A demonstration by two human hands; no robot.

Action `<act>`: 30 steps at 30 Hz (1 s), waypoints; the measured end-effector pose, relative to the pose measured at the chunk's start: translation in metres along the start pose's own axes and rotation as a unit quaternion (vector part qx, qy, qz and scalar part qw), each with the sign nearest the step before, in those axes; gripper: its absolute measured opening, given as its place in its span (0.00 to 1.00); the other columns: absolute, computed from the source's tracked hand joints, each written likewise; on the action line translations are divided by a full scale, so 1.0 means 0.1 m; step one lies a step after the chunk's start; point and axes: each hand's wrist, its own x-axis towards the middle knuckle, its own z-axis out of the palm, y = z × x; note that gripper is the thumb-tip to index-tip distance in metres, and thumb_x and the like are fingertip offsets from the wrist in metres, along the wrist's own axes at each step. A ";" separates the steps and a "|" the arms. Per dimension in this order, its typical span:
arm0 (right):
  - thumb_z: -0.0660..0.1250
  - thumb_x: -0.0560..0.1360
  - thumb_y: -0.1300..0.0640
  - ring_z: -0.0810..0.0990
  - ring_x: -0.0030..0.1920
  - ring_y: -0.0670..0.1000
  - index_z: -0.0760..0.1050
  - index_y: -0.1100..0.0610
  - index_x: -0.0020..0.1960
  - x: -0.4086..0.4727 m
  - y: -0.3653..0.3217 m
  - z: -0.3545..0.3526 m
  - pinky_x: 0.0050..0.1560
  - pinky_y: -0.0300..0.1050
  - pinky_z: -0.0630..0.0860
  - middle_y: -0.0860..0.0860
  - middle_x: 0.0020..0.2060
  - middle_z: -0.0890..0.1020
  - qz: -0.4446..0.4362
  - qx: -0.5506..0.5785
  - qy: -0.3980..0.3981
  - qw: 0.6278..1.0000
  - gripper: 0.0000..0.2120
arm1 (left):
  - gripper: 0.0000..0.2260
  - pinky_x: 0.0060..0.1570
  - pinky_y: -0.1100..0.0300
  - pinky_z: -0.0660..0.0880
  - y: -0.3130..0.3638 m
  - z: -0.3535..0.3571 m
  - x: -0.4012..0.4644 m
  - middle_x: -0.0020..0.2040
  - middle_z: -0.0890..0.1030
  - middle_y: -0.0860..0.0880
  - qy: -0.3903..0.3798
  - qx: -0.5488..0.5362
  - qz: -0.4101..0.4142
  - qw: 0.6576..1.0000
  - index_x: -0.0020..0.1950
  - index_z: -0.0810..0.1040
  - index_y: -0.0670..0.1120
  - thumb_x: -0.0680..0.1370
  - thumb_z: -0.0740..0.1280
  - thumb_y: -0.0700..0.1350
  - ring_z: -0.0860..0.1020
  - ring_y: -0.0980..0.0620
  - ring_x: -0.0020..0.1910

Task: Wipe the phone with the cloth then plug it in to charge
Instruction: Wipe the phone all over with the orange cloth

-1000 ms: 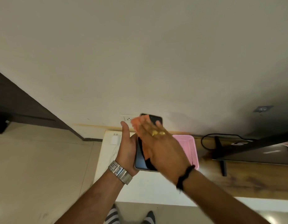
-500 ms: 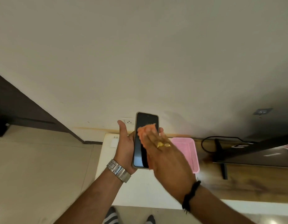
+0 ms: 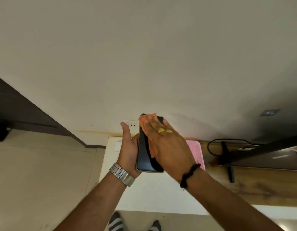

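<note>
Biggest thing in view is the plain cream wall [image 3: 144,55], with a tiled floor [image 3: 36,172] off to the left and a white table [image 3: 154,194] straight below, butted against a wooden-topped unit [image 3: 254,185] on the right. A dark TV [image 3: 267,154] on a stand is seen on that unit, a black cable [image 3: 211,144] looping behind it. A pink tray [image 3: 197,152] is parked on the table, mostly hidden behind the right hand.

The phone [image 3: 145,155] is held upright over the table, screen toward the camera, cradled from behind and along its left edge by the left hand [image 3: 128,152], fingers curled round it and thumb up. The orange cloth [image 3: 147,122] is pressed flat onto the upper part of the screen by the right hand [image 3: 167,147], which is laid open-palmed rather than clenched, the cloth trapped between palm and glass.

Progress-wise: the wiping looks to be mid-way, only the front glass is being covered, and whether the back gets done can't be told. The charging half hasn't been started by the look of it. A wall socket [image 3: 133,125] is visible just behind the left thumb, and a white charger block [image 3: 117,145] seems to be lying on the table below it, so the kit is close. No cable is seen in the phone.

Writing: nothing legible. A pale mark on the TV frame might be a logo, but it's too blurred to be read.
</note>
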 end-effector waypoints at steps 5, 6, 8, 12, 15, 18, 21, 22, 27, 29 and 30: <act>0.70 0.70 0.65 0.60 0.78 0.52 0.55 0.55 0.81 -0.43 -0.23 0.12 0.77 0.48 0.54 0.54 0.79 0.60 0.024 0.016 -0.039 0.999 0.43 | 0.53 0.60 0.42 0.80 0.06 -0.01 0.00 0.64 0.82 0.37 -0.020 0.012 -0.010 1.000 0.69 0.79 0.42 0.66 0.53 0.83 0.84 0.39 0.59; 0.72 0.68 0.65 0.63 0.77 0.53 0.59 0.57 0.80 -0.44 -0.30 0.16 0.76 0.50 0.55 0.55 0.78 0.63 0.012 0.027 -0.038 0.999 0.43 | 0.55 0.62 0.43 0.79 0.04 0.01 -0.03 0.66 0.81 0.37 -0.034 0.006 -0.022 0.999 0.72 0.77 0.41 0.65 0.54 0.84 0.83 0.40 0.59; 0.71 0.69 0.65 0.63 0.77 0.53 0.61 0.57 0.79 -0.27 -0.27 0.15 0.78 0.52 0.57 0.54 0.77 0.65 -0.016 0.020 -0.009 1.000 0.40 | 0.53 0.67 0.43 0.75 -0.01 0.04 -0.05 0.71 0.78 0.37 -0.032 -0.006 -0.026 0.999 0.76 0.73 0.45 0.65 0.56 0.83 0.80 0.40 0.66; 0.62 0.77 0.63 0.58 0.79 0.49 0.52 0.54 0.81 -0.08 0.02 -0.01 0.80 0.47 0.50 0.52 0.80 0.60 0.040 -0.003 -0.005 0.999 0.36 | 0.45 0.62 0.43 0.79 0.01 -0.04 -0.03 0.64 0.83 0.39 -0.007 -0.001 0.007 1.000 0.65 0.84 0.48 0.68 0.54 0.81 0.82 0.38 0.62; 0.66 0.73 0.66 0.57 0.79 0.50 0.51 0.55 0.82 -0.37 -0.11 0.09 0.78 0.47 0.50 0.52 0.80 0.57 0.044 -0.003 -0.036 0.998 0.42 | 0.48 0.64 0.40 0.76 0.06 -0.05 -0.04 0.63 0.82 0.37 -0.004 0.010 0.009 1.000 0.65 0.84 0.46 0.67 0.53 0.82 0.82 0.36 0.60; 0.72 0.69 0.64 0.65 0.77 0.54 0.60 0.57 0.80 -0.36 -0.29 0.18 0.76 0.51 0.58 0.55 0.77 0.65 0.008 0.029 -0.024 0.999 0.42 | 0.51 0.70 0.38 0.71 -0.02 0.02 -0.12 0.71 0.77 0.36 -0.017 -0.010 -0.023 1.000 0.74 0.76 0.46 0.66 0.56 0.82 0.78 0.38 0.68; 0.61 0.77 0.62 0.60 0.79 0.50 0.53 0.52 0.81 -0.03 -0.13 0.07 0.79 0.50 0.56 0.51 0.79 0.62 0.011 0.010 0.003 1.000 0.34 | 0.47 0.69 0.41 0.74 -0.10 -0.01 -0.11 0.69 0.80 0.39 -0.006 0.008 -0.008 1.000 0.70 0.80 0.48 0.68 0.56 0.81 0.79 0.39 0.68; 0.57 0.79 0.62 0.57 0.79 0.49 0.51 0.52 0.82 0.01 -0.05 0.01 0.79 0.49 0.53 0.51 0.80 0.60 0.029 0.006 0.000 1.000 0.33 | 0.45 0.66 0.43 0.75 -0.08 -0.03 -0.10 0.66 0.82 0.40 -0.002 0.017 0.000 1.000 0.67 0.83 0.48 0.68 0.55 0.81 0.81 0.38 0.65; 0.67 0.72 0.66 0.58 0.79 0.52 0.51 0.55 0.81 -0.41 -0.25 0.09 0.78 0.50 0.56 0.53 0.80 0.59 0.042 0.002 -0.043 0.998 0.43 | 0.50 0.57 0.44 0.81 0.04 -0.06 -0.08 0.63 0.84 0.39 -0.009 0.026 -0.001 1.000 0.67 0.82 0.45 0.65 0.56 0.83 0.84 0.39 0.59; 0.70 0.70 0.64 0.63 0.77 0.53 0.58 0.57 0.80 -0.40 -0.38 0.14 0.76 0.52 0.63 0.54 0.78 0.64 0.001 0.040 -0.031 0.999 0.41 | 0.53 0.65 0.43 0.75 0.00 0.00 -0.12 0.69 0.79 0.37 -0.017 0.014 -0.018 1.000 0.73 0.77 0.44 0.63 0.59 0.83 0.81 0.39 0.64; 0.68 0.72 0.64 0.64 0.77 0.53 0.59 0.56 0.80 -0.30 -0.35 0.12 0.76 0.52 0.64 0.54 0.78 0.65 -0.015 0.037 -0.008 0.999 0.38 | 0.52 0.67 0.42 0.74 -0.02 0.03 -0.12 0.70 0.79 0.37 -0.012 0.007 -0.013 1.000 0.73 0.77 0.46 0.63 0.60 0.83 0.80 0.39 0.65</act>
